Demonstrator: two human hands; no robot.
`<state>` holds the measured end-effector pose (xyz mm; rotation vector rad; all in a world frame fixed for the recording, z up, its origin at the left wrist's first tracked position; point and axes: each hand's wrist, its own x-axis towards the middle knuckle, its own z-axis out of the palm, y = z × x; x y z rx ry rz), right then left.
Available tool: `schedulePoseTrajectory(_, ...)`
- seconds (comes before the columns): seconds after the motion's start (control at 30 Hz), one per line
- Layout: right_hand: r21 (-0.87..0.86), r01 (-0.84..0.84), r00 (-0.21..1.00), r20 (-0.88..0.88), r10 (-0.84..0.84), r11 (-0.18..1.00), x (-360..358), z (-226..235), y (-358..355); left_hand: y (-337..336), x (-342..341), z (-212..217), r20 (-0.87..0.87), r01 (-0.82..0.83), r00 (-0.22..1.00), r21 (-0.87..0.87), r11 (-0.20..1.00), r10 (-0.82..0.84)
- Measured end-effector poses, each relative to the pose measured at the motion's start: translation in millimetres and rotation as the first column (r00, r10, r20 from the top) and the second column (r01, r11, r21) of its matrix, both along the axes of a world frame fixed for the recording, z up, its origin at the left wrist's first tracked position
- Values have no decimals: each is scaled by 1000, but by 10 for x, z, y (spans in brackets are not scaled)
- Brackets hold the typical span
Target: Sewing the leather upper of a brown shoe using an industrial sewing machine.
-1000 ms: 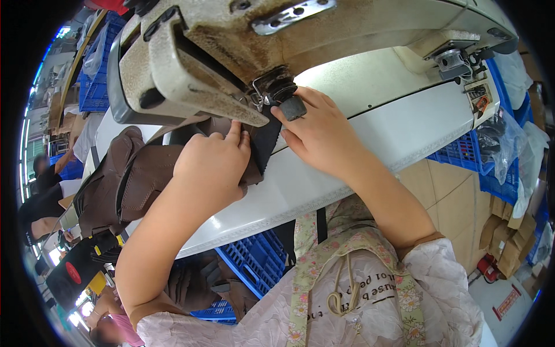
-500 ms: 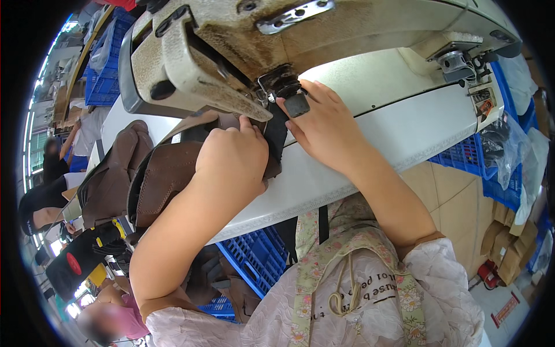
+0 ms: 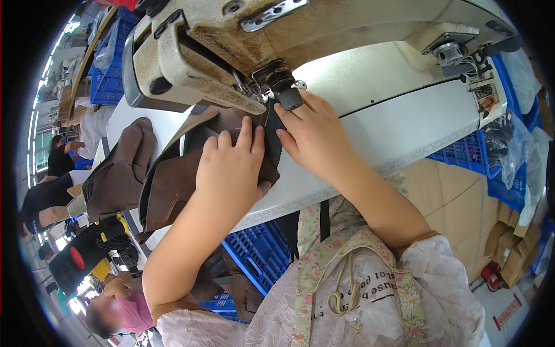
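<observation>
Apron (image 3: 303, 289): my flowered straps, closest to me, on the near side of the sewing machine (image 3: 341, 29).
Blue crate (image 3: 263, 254): lower than the machine, under the near edge of the white table (image 3: 404, 124).
Left hand (image 3: 228, 168): spread palm-down, to the near left of the machine's needle area; fingers reach toward it across the brown leather (image 3: 176, 188), thumb by the near edge.
Right hand (image 3: 315, 136): just right of the needle area, fingers bent against the black strip (image 3: 274, 130); I cannot tell whether they pinch it.
Brown leather: left of the needle area, its right end running in under the machine's head, the black strip along that end.
Feel: probably light, bendy yet springy, not slippery or fragile; the curled far part may tug sideways.
Best hold: flat fingers on the brown panel near the machine, fingertips guiding the strip's edge, clear of the needle area.
Second brown piece (image 3: 118, 162): farther left of the machine, folded.
Co-worker (image 3: 136, 312): well beyond, far left of the machine, in a pink top.
</observation>
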<state>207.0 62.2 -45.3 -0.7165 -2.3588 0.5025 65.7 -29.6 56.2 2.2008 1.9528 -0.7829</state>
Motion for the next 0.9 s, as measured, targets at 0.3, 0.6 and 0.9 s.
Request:
schedulePoseTrajectory(0.3,9,21,998,-52,-21,1000,45,-42,5,-302,35,49,-153,30,988,105,994,-13)
schedulePoseTrajectory(0.6,39,45,998,-52,-43,998,-43,-146,22,-210,-76,149,-112,47,992,-112,993,-59)
schedulePoseTrajectory(0.9,37,26,998,-58,-24,999,0,-143,-5,-186,-186,83,16,72,997,-175,982,-70)
